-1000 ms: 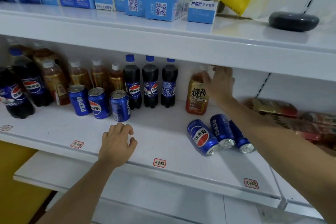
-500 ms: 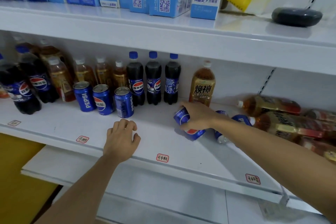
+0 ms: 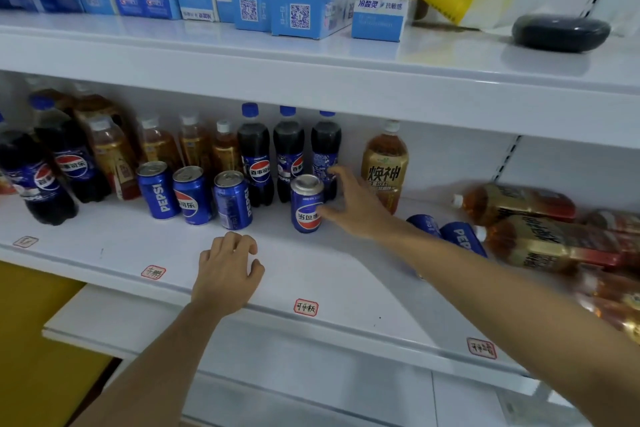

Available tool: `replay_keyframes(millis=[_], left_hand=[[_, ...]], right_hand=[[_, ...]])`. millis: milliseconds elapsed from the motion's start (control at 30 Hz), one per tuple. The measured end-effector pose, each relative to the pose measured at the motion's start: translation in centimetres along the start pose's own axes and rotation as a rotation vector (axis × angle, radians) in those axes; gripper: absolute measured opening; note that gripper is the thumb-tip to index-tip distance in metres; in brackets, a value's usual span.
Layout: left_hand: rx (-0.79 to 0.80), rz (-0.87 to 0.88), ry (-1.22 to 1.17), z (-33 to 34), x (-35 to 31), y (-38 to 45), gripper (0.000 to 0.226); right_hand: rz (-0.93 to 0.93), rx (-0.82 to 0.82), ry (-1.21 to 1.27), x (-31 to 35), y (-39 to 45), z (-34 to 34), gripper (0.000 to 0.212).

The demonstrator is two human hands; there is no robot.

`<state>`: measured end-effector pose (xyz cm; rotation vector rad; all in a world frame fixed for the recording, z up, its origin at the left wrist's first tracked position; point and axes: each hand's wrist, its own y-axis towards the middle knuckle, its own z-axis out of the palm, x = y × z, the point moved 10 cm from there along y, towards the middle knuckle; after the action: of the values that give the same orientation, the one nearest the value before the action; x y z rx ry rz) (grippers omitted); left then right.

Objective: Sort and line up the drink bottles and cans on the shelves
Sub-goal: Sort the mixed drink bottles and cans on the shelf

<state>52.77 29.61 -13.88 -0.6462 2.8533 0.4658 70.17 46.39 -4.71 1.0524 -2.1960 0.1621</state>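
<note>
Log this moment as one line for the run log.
right hand: open beside upright Pepsi can | left hand: resting on shelf | two cans lying down

We see bright, even overhead light with soft glare on the upper shelf point(image 3: 346, 59), wide-angle bending at the edges, and blurred bottles point(image 3: 540, 246) far right.

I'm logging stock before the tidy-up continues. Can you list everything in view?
Upright cans: four, blue, middle shelf; one apart, upside down.
Lying cans: two, blue, behind right forearm.
Small cola bottles: three, dark, back row.
Large cola bottles: at least two, left.
Upright tea bottle: one, amber.
Small tea bottles: several, amber, behind cans.
Lying tea bottles: several, right.
Boxes: several, blue, top shelf.
Left hand: resting on shelf.
Right hand: open beside the separate can.
</note>
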Motion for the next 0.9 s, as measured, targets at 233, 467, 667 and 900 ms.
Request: replay_keyframes(millis=[233, 467, 667, 900], left_hand=[[0.101, -0.023, 0.062, 1.3, -1.8, 1.7, 0.011], [0.045, 0.092, 0.044, 2.6, -7.7, 1.9, 0.018], [-0.001, 0.108, 0.066, 2.5, -7.7, 1.8, 0.019], [-0.014, 0.108, 0.111, 2.6, -7.7, 1.9, 0.020]], right_hand=[[0.357, 0.315, -1.014, -10.2, -5.8, -7.3, 0.076], [0.175, 0.261, -0.578, -8.6, -5.7, -3.0, 0.050], [-0.005, 0.283, -0.202, -6.8, -5.7, -0.9, 0.068], [0.078, 0.390, -0.348, -9.1, -6.2, -3.3, 0.090]])
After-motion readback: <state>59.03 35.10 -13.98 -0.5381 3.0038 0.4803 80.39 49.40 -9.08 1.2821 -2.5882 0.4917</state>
